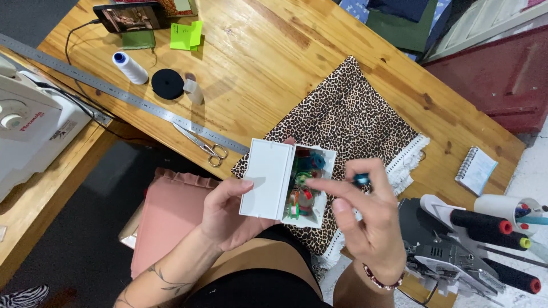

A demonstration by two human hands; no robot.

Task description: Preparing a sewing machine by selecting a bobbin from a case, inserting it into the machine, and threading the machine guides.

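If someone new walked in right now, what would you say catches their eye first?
Most likely the open white box of colourful bobbins, held in the left hand at the centre, while the right hand pinches a small blue bobbin beside it. Under them lies a leopard-print cloth on the wooden table, with a long metal ruler and scissors to the left.

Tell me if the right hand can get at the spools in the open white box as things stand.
Probably yes. The left hand holds the white box with its lid swung open, so the spools lie uncovered. The right hand is right beside them, forefinger at the opening, though it already pinches a small blue piece.
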